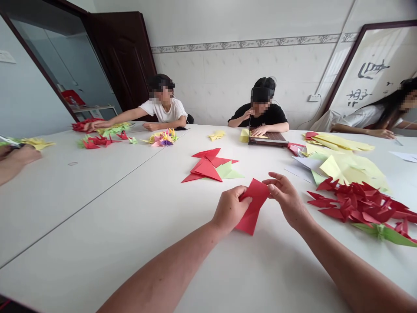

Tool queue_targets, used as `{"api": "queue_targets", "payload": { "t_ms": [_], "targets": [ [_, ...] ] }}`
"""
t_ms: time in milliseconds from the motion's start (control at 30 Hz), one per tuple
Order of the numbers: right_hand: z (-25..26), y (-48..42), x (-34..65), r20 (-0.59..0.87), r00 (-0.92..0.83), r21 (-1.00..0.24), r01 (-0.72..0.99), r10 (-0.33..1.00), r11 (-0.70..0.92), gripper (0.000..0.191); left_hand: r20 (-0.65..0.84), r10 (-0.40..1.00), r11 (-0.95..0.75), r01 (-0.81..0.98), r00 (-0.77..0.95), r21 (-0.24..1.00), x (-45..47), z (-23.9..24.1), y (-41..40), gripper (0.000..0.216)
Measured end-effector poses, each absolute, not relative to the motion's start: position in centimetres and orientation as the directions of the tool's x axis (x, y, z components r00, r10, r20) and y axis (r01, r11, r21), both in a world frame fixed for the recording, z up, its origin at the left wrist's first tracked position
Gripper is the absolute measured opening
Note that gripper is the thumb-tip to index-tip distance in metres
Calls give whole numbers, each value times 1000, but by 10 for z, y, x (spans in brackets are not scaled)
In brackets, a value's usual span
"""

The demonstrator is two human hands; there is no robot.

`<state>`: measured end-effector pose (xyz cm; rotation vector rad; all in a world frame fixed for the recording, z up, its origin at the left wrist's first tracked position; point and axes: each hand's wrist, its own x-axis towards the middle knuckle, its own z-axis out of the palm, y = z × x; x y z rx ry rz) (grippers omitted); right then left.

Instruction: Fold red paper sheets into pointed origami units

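A folded sheet of red paper (250,221) is held tilted just above the white table. My left hand (230,208) grips its left side, thumb lying across the front face and the other fingers mostly hidden behind. At the paper's upper right corner, my right hand (288,198) has thumb and fingertip close together on the edge, while its other fingers are loosely curled. Beyond my hands lies a small group of folded red paper pieces (205,168), with a light green folded piece (230,170) partly under them.
To my right are a heap of red folded paper shapes (361,204), a green one (384,233) and yellow sheets (356,167). A paper cutter (269,139) stands before a person across the table. Others sit around, one hand (24,156) at far left. Colourful folded papers (164,137) lie further back.
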<state>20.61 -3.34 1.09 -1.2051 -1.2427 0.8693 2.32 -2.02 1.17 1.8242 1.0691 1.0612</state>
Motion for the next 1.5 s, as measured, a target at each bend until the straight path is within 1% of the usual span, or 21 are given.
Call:
{"api": "queue_targets", "payload": {
  "t_ms": [33,67,133,167,200,267,333,400,500,567,700,767,833,933,1033,1233,1500],
  "targets": [
    [13,-34,206,203,111,-978,80,973,194,53,301,894,-406,318,331,857,24,12,-22,16],
    [15,-34,207,180,53,-983,50,982,178,49,321,878,-442,345,356,828,24,13,-24,16],
    [17,-35,206,138,-8,-990,13,990,138,32,344,858,-481,365,381,797,24,14,-26,12],
    [17,-34,207,128,5,-992,-9,992,128,27,335,862,-471,354,381,808,24,15,-26,8],
    [16,-34,207,124,44,-991,-43,991,126,25,305,876,-433,329,374,839,23,15,-25,6],
    [14,-31,209,118,138,-983,-121,983,135,26,202,913,-301,250,356,920,22,15,-22,15],
    [12,-29,211,111,192,-975,-167,975,144,28,123,940,-185,174,317,967,20,13,-17,17],
    [10,-27,213,105,207,-976,-167,973,141,29,125,965,-162,149,230,975,19,11,-11,15],
    [9,-27,213,96,207,-982,-140,974,126,30,205,976,-215,198,71,956,17,10,-6,16],
    [9,-28,212,90,206,-987,-113,975,115,29,259,965,-260,242,34,935,17,10,-5,21],
    [8,-29,212,88,210,-993,-64,974,103,28,335,940,-341,246,66,908,17,11,-8,39],
    [5,-29,213,88,221,-990,-89,971,110,27,321,946,-324,217,52,921,17,11,-8,49],
    [2,-27,216,88,224,-985,-127,971,119,26,289,957,-290,170,33,942,16,11,-6,54],
    [-2,-25,218,94,224,-984,-127,970,125,26,267,963,-269,105,28,957,16,10,-4,53],
    [-5,-24,220,100,236,-990,-74,967,120,27,295,955,-296,88,24,951,15,9,-2,51],
    [-9,-23,221,71,224,-995,-50,972,84,28,394,919,-394,122,28,911,16,8,-4,47],
    [-5,-26,216,75,203,-991,-91,976,95,28,402,915,-401,142,25,905,15,9,-2,44]
  ]
}}
